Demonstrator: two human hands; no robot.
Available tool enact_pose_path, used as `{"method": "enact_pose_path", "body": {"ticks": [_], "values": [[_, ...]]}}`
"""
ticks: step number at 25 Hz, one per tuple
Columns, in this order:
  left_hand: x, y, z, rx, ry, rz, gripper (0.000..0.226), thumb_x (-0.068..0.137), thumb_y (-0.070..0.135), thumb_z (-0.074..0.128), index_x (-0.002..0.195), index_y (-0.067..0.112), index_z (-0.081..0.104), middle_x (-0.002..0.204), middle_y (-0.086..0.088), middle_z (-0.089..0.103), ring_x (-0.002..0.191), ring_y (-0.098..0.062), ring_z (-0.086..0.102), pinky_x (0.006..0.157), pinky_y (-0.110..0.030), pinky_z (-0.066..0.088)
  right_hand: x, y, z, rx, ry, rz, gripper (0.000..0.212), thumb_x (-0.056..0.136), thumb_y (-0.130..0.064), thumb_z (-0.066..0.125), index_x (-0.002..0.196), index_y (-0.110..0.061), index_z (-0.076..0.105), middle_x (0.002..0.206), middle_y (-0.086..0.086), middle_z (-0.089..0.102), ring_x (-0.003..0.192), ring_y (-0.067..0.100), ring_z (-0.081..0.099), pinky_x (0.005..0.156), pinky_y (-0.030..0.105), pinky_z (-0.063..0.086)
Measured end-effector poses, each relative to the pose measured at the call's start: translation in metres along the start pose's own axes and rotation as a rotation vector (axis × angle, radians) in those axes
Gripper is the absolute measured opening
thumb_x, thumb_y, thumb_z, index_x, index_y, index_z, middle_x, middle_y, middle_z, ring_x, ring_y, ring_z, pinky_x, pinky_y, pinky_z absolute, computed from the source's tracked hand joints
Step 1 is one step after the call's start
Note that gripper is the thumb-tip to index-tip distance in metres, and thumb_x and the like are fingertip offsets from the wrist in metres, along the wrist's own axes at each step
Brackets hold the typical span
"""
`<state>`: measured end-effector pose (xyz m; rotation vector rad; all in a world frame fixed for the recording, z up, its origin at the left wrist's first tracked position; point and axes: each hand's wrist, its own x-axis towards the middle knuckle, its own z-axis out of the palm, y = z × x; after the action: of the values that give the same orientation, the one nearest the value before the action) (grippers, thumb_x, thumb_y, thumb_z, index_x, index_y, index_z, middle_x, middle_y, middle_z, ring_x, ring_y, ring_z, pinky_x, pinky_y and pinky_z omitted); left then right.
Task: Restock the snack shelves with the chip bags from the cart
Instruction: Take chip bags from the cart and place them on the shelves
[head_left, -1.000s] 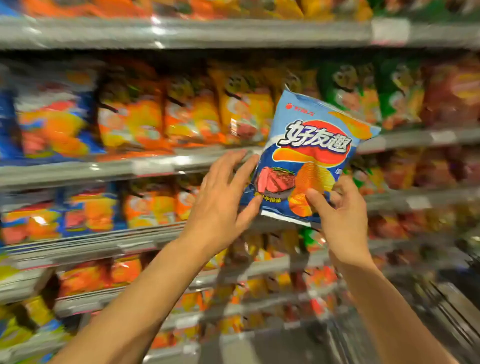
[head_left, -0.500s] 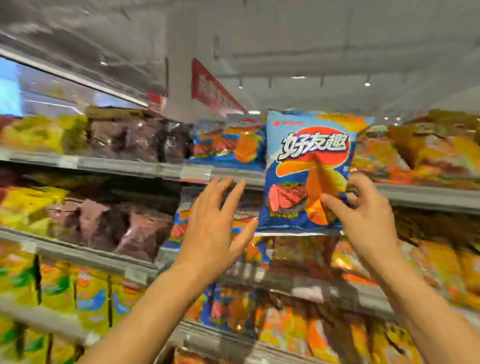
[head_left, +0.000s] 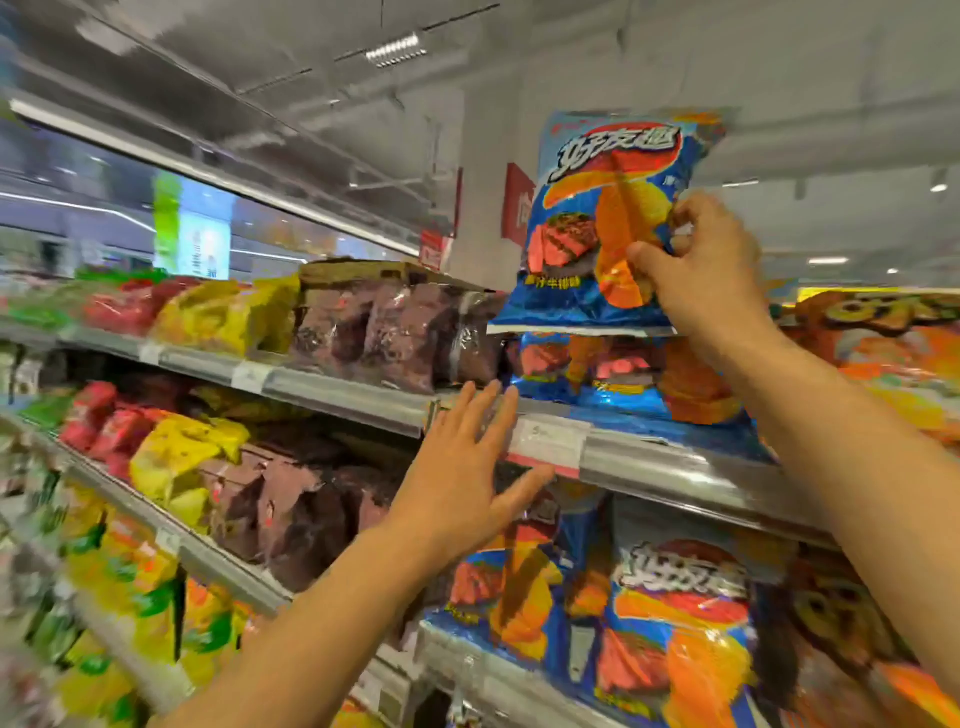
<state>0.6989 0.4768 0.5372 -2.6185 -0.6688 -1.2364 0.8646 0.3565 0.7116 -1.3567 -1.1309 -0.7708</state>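
A blue chip bag with orange chips and a steak picture is held upright above the top shelf. My right hand is shut on its lower right side. Its bottom edge hovers just over the same blue bags lying on that shelf. My left hand is open with fingers spread, level with the top shelf's front rail and the price label, holding nothing. The cart is out of view.
Brown bags and yellow bags fill the top shelf to the left. More blue bags sit on the shelf below. Orange bags lie to the right. Ceiling lights and a red sign are above.
My right hand has lifted the blue bag higher, from in front of the shelf to above the top-shelf stack. My left hand stays open below. The view has tilted upward.
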Motion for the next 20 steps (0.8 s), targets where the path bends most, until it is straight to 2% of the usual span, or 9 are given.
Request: {"method": "enact_pose_path", "body": {"ticks": [3,5,9,12,15,17,20], "values": [[0.001,-0.011,0.01,-0.053,0.104,0.064,0.087,0.09,0.073,0.041,0.156,0.016,0.036,0.16,-0.008,0.038,0.15,-0.031,0.028,0.12,-0.051,0.027,0.009,0.003,0.04,-0.072,-0.052,0.041,0.026,0.086,-0.023,0.071,0.107,-0.01,0.062,0.099,0.012,0.067,0.094,0.03,0.062,0.077,0.035,0.042],[0.008,-0.02,0.013,-0.028,0.145,0.108,0.086,0.089,0.076,0.044,0.151,0.016,0.044,0.151,-0.005,0.047,0.143,-0.029,0.038,0.118,-0.047,0.032,0.007,0.002,0.061,-0.115,-0.108,0.07,0.024,0.086,-0.023,0.072,0.104,-0.013,0.061,0.095,0.008,0.063,0.092,0.031,0.061,0.077,0.039,0.046],[0.016,-0.028,0.015,-0.036,0.129,0.142,0.089,0.086,0.08,0.043,0.148,0.017,0.048,0.144,-0.004,0.051,0.134,-0.028,0.043,0.113,-0.045,0.038,-0.004,-0.004,0.085,-0.225,-0.134,0.099,0.021,0.088,-0.023,0.071,0.098,-0.019,0.053,0.091,0.001,0.055,0.087,0.024,0.054,0.07,0.036,0.041],[0.018,-0.035,0.012,-0.044,0.127,0.194,0.083,0.087,0.076,0.045,0.143,0.015,0.052,0.135,-0.005,0.056,0.126,-0.032,0.048,0.106,-0.047,0.044,-0.017,-0.012,0.098,-0.263,-0.144,0.211,0.02,0.089,-0.018,0.07,0.098,-0.014,0.053,0.08,-0.002,0.05,0.081,0.022,0.052,0.071,0.038,0.044],[0.019,-0.042,0.008,-0.077,0.128,0.243,0.076,0.088,0.071,0.047,0.139,0.014,0.055,0.127,-0.006,0.058,0.118,-0.034,0.052,0.102,-0.049,0.046,-0.027,-0.018,0.1,-0.352,-0.219,0.308,0.02,0.086,-0.011,0.071,0.093,-0.009,0.053,0.075,-0.002,0.049,0.068,0.016,0.046,0.056,0.029,0.038],[0.02,-0.044,0.008,-0.072,0.106,0.254,0.077,0.089,0.071,0.045,0.14,0.014,0.053,0.13,-0.008,0.057,0.122,-0.037,0.052,0.105,-0.053,0.043,-0.027,-0.026,0.094,-0.38,-0.233,0.39,0.024,0.084,-0.007,0.074,0.088,-0.011,0.051,0.071,-0.001,0.048,0.06,0.013,0.04,0.043,0.019,0.035],[0.018,-0.046,0.005,-0.086,0.066,0.259,0.076,0.091,0.071,0.042,0.141,0.015,0.055,0.132,-0.008,0.058,0.126,-0.037,0.051,0.108,-0.057,0.04,-0.024,-0.036,0.085,-0.406,-0.281,0.49,0.031,0.081,-0.009,0.079,0.085,-0.013,0.049,0.069,0.003,0.049,0.058,0.016,0.042,0.046,0.025,0.033]]}}
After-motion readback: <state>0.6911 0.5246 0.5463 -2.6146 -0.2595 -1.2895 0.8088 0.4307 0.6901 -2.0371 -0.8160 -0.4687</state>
